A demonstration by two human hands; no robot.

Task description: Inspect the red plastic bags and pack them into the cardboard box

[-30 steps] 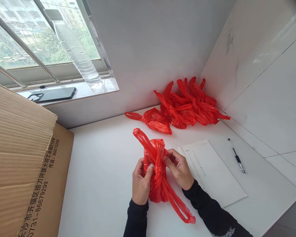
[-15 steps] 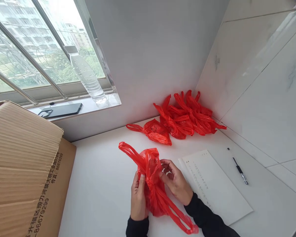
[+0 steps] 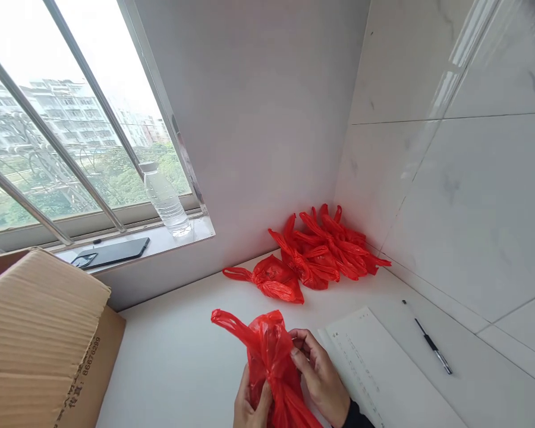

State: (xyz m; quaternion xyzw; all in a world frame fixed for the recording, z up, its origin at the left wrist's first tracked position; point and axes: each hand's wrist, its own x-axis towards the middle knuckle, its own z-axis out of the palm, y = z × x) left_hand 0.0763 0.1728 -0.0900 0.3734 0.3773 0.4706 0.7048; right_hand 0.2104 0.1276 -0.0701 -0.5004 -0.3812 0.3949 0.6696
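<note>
A red plastic bag [image 3: 274,342], knotted at its middle, is held between my two hands low in the view. One handle loop sticks out to the upper left; the lower part runs out of the frame. My left hand [image 3: 253,401] is closed on the bag's left side, its thumb pressed near the knot. On the right side, my right hand [image 3: 321,377] pinches the bag's edge between thumb and curled fingers. What the bag contains cannot be made out.
Several tied red bags [image 3: 325,252] lie against the wall corner. A handwritten paper pad [image 3: 383,368] and a pen [image 3: 432,345] are at the right. An open cardboard box [image 3: 40,333] stands left. On the windowsill are a water bottle [image 3: 166,199] and a phone [image 3: 116,252].
The camera has tilted up, so everything sits lower in the picture. Both hands keep hold of the red bag, with my left thumb now nearer the knot.
</note>
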